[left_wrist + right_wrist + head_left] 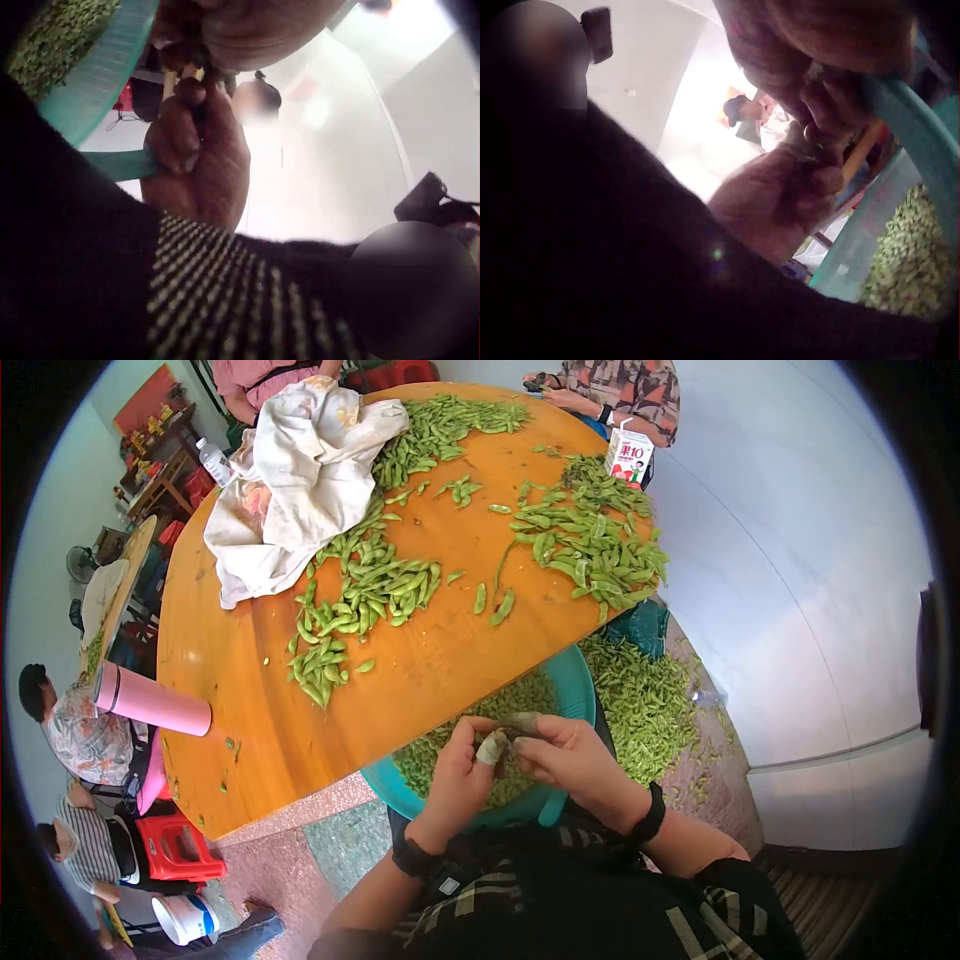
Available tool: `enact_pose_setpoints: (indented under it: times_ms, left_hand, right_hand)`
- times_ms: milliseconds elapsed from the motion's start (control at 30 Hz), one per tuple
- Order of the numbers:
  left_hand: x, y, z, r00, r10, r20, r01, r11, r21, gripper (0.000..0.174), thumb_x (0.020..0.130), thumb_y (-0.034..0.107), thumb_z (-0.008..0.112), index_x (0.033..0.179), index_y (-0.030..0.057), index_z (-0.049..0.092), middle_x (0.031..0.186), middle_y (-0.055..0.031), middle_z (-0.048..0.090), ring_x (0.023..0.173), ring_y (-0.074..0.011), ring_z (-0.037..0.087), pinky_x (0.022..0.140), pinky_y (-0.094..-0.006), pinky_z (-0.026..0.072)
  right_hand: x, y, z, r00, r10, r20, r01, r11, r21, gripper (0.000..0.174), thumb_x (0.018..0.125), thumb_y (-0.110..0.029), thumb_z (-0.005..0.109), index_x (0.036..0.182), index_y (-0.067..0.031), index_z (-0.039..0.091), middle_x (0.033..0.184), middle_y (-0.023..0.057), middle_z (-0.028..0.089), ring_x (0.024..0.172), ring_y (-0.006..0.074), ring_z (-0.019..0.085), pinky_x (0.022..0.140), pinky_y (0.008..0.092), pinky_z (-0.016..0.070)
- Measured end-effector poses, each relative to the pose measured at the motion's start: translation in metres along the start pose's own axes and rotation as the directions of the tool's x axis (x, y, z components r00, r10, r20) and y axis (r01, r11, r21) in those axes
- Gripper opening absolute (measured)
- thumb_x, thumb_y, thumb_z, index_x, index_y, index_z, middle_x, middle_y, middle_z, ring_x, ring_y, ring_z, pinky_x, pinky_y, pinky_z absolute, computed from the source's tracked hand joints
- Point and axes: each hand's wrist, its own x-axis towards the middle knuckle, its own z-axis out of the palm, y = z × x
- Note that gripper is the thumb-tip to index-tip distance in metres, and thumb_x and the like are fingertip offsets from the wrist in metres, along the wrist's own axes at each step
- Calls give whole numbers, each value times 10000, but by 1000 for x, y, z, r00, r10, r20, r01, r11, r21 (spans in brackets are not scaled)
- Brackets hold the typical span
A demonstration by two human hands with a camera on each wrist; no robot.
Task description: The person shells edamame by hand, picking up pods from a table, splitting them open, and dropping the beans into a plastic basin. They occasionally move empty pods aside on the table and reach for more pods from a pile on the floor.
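Over a teal basin [583,690] of shelled green beans [425,760], both hands meet at the fingertips. My left hand [455,780] comes from the left, its thumb covered by a pale green-stained wrap [491,748]. Opposite it, my right hand [585,765] also has a stained wrap [522,722] on a digit. Their curled fingers pinch a small soybean pod [509,733], mostly hidden by the fingertips; which hand bears more of it I cannot tell. Both wrist views show the hands close together beside the basin, dark and blurred.
Green soybean pods [385,588] lie heaped on the wooden table [420,680], with another heap [590,550] at its right. A white cloth [310,470], a pink tumbler [150,698] and a drink carton [629,455] stand around it. Pods [640,710] cover the floor right. Other people sit nearby.
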Motion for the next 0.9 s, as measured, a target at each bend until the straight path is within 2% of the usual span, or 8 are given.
enact_pose_setpoints:
  times_ms: [67, 367, 500, 533, 567, 667, 833, 900]
  left_hand:
    - [0, -11, 0, 999, -16, 28, 20, 989, -146, 170, 977, 119, 507, 1112, 21, 472, 794, -18, 550, 653, -83, 514, 587, -227, 434]
    - [-3, -35, -11, 974, -79, 212, 162, 896, -413, 184, 999, 202, 484, 1109, 60, 442, 790, 6, 507, 641, -61, 457, 554, -205, 368]
    - [0, -36, -13, 970, -172, 171, 241, 775, -585, 170, 983, 162, 491, 1115, 55, 483, 878, -27, 544, 656, -112, 504, 555, -234, 393]
    - [0, -34, -13, 967, -227, 117, 246, 705, -665, 174, 977, 148, 490, 1123, 54, 500, 916, -38, 556, 667, -129, 524, 556, -244, 404]
    - [0, -34, -13, 967, -228, 118, 247, 704, -665, 174, 977, 148, 490, 1123, 54, 500, 916, -38, 556, 667, -129, 524, 556, -244, 404]
    - [2, -32, -12, 965, -231, 126, 241, 586, -774, 191, 971, 116, 482, 1145, 50, 521, 999, -52, 562, 696, -146, 555, 565, -253, 423]
    - [6, -36, 2, 975, -146, 167, 222, 646, -731, 231, 978, 128, 483, 1198, 56, 497, 1005, -29, 538, 637, -118, 535, 539, -237, 408]
    - [6, -35, 5, 978, -149, 147, 208, 622, -755, 229, 978, 127, 484, 1198, 63, 497, 1006, -24, 535, 615, -114, 519, 524, -228, 397]
  right_hand:
    - [-2, -2, -7, 965, 239, 109, -258, 939, 227, 218, 935, -97, 542, 1127, -14, 604, 749, -19, 564, 523, 32, 436, 469, 192, 351]
    - [4, 22, -13, 900, 346, 267, -437, 717, 543, 210, 946, -99, 519, 1147, -38, 526, 738, 0, 541, 470, 34, 390, 405, 157, 282]
    - [10, 22, -28, 925, 333, 184, -380, 779, 498, 179, 933, -113, 539, 1090, -30, 566, 729, 3, 543, 500, 37, 423, 437, 180, 330]
    - [13, 26, -34, 982, 187, -3, -182, 960, 215, 164, 924, -119, 554, 1054, -25, 589, 734, 9, 558, 528, 39, 445, 466, 194, 350]
    - [14, 29, -38, 991, -22, -130, 6, 992, -126, 154, 914, -125, 568, 1017, -19, 613, 738, 15, 572, 556, 41, 466, 496, 208, 371]
    - [15, 32, -24, 992, -105, -74, 80, 955, -284, 144, 891, -135, 604, 961, -16, 646, 760, 11, 605, 604, 40, 478, 541, 216, 374]
    - [16, 19, -3, 967, 248, -53, -249, 968, -18, 193, 896, -218, 664, 903, -26, 663, 737, -49, 576, 620, 12, 431, 516, 199, 318]
    - [18, 23, -1, 975, 212, -63, -214, 976, -26, 188, 891, -205, 660, 884, -18, 654, 720, -51, 568, 624, 20, 440, 521, 206, 332]
